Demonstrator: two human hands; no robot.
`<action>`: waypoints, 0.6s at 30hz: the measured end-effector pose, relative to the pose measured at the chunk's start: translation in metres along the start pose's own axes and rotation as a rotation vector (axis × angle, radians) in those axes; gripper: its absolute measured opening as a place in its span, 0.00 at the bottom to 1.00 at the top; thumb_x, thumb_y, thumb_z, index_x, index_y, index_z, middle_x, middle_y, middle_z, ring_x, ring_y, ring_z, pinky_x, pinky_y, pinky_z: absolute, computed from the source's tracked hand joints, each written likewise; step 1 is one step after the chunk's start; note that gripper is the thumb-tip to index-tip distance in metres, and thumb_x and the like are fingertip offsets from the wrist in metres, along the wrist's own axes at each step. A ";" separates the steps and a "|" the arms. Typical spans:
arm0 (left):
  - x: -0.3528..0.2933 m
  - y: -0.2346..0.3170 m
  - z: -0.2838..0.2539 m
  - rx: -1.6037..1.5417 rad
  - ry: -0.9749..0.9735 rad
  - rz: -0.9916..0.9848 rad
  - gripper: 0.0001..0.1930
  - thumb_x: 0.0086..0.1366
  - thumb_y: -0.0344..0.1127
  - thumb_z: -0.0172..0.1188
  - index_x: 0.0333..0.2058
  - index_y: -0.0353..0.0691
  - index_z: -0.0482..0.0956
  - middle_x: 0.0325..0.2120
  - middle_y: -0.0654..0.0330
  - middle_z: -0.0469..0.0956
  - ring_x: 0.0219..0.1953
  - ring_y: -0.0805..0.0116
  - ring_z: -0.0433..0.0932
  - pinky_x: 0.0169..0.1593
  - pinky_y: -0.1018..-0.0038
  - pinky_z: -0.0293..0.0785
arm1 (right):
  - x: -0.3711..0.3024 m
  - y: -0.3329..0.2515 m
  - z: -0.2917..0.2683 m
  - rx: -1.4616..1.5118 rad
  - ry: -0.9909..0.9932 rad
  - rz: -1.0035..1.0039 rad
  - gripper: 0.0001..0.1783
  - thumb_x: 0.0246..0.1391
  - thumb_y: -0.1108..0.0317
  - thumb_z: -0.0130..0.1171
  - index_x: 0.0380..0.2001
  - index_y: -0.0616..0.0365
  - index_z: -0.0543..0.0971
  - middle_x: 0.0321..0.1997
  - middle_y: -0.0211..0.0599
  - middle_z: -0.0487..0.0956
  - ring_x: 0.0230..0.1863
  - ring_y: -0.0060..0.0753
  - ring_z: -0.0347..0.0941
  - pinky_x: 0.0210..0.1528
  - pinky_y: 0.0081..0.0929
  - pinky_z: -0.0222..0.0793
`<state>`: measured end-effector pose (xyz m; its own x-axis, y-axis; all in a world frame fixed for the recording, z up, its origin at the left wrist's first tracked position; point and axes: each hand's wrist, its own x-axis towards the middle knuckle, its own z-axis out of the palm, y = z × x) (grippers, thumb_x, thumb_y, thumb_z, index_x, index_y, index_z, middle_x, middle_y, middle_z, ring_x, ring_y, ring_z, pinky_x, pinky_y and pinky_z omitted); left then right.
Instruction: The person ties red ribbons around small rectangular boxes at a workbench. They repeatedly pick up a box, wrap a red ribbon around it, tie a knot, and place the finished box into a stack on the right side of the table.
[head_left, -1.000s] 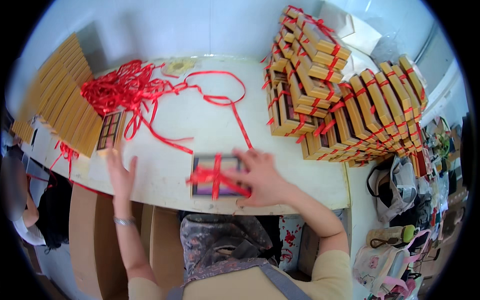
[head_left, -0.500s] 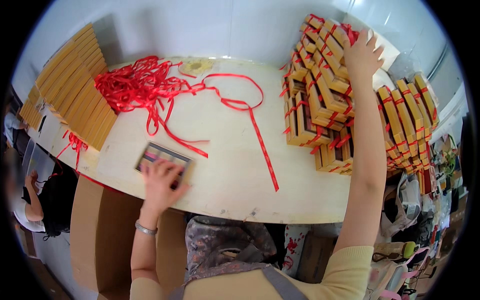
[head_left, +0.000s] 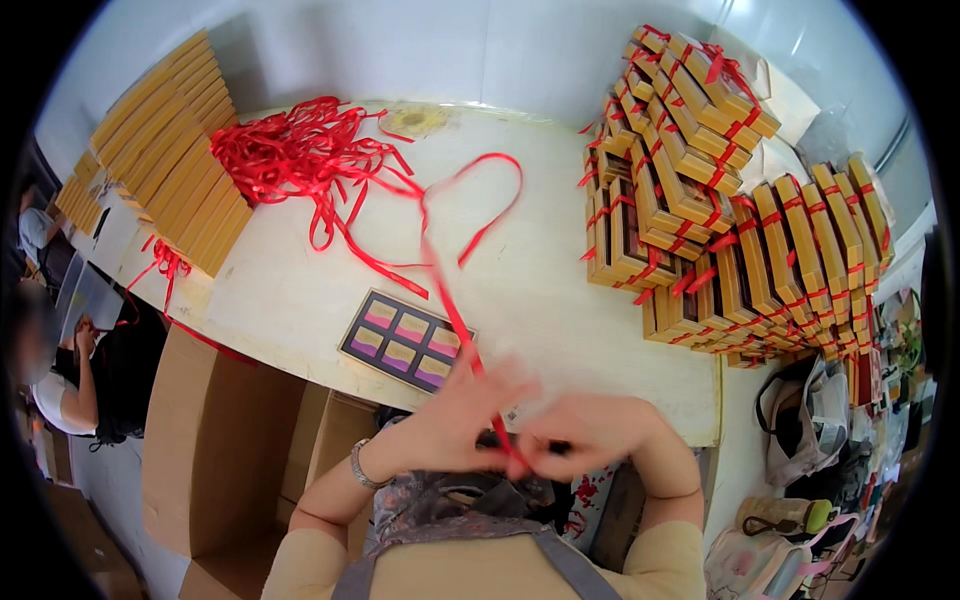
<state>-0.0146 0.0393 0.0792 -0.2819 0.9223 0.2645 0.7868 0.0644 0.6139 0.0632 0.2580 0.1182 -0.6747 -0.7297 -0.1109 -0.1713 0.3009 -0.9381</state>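
In front of me at the table's near edge both hands are close together and blurred by motion. A red ribbon runs from the ribbon heap down to them. My right hand is closed on its lower end. The ribbon crosses my left hand, whose fingers are too smeared to show whether they grip it. Beside and beyond the left hand lies a flat gift box, face up, with several small pink, purple and gold packs showing inside a dark insert.
A tangled heap of red ribbon lies at the back left beside stacked gold boxes. Ribbon-tied boxes pile up at the right. An open carton stands below the table's left edge. At far left sits another person.
My right hand has come down from the top of the tied boxes to the near edge and now holds ribbon. My left hand has left the gift box, which now lies further right.
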 end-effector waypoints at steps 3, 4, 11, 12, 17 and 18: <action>-0.021 0.014 -0.010 -0.314 -0.378 0.043 0.17 0.54 0.41 0.68 0.42 0.43 0.80 0.34 0.60 0.81 0.43 0.59 0.78 0.65 0.54 0.57 | -0.052 -0.025 -0.006 0.376 0.669 -0.401 0.13 0.57 0.63 0.54 0.41 0.61 0.75 0.51 0.47 0.70 0.52 0.39 0.66 0.55 0.37 0.56; -0.041 0.018 -0.008 -0.323 -0.247 0.003 0.14 0.54 0.40 0.68 0.39 0.44 0.81 0.29 0.62 0.81 0.39 0.60 0.79 0.63 0.56 0.61 | -0.056 -0.020 -0.016 0.469 1.008 -0.610 0.17 0.59 0.61 0.52 0.46 0.62 0.74 0.60 0.49 0.64 0.61 0.41 0.60 0.64 0.37 0.48; -0.151 0.021 -0.043 0.136 0.295 -0.490 0.03 0.60 0.31 0.60 0.32 0.43 0.82 0.23 0.61 0.79 0.30 0.60 0.77 0.52 0.62 0.72 | -0.132 0.001 -0.123 -1.732 2.052 -0.252 0.08 0.62 0.67 0.48 0.36 0.61 0.69 0.65 0.58 0.63 0.68 0.54 0.58 0.69 0.44 0.48; -0.160 0.021 -0.043 0.241 0.317 -0.544 0.03 0.59 0.31 0.60 0.32 0.42 0.82 0.23 0.61 0.79 0.29 0.60 0.77 0.51 0.61 0.71 | -0.153 0.002 -0.128 -1.784 2.111 -0.319 0.06 0.62 0.68 0.48 0.37 0.60 0.69 0.62 0.61 0.67 0.67 0.58 0.58 0.69 0.50 0.48; -0.222 0.005 -0.028 -0.011 -0.167 -1.028 0.07 0.56 0.40 0.64 0.28 0.44 0.82 0.22 0.59 0.79 0.31 0.59 0.78 0.43 0.64 0.72 | -0.213 -0.009 -0.103 -1.555 2.270 0.054 0.12 0.64 0.62 0.49 0.35 0.61 0.73 0.50 0.47 0.75 0.53 0.43 0.68 0.52 0.36 0.66; -0.223 0.002 -0.019 0.123 -0.354 -1.030 0.08 0.56 0.39 0.64 0.33 0.43 0.82 0.27 0.57 0.80 0.36 0.58 0.78 0.45 0.64 0.72 | -0.200 -0.019 -0.093 -1.452 2.227 0.002 0.12 0.65 0.62 0.48 0.35 0.61 0.73 0.46 0.43 0.76 0.47 0.39 0.71 0.47 0.32 0.68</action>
<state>0.0393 -0.1734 0.0355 -0.6776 0.4601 -0.5737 0.3190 0.8868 0.3344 0.1341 0.4552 0.1889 0.0856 0.2159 0.9727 0.3257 0.9166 -0.2321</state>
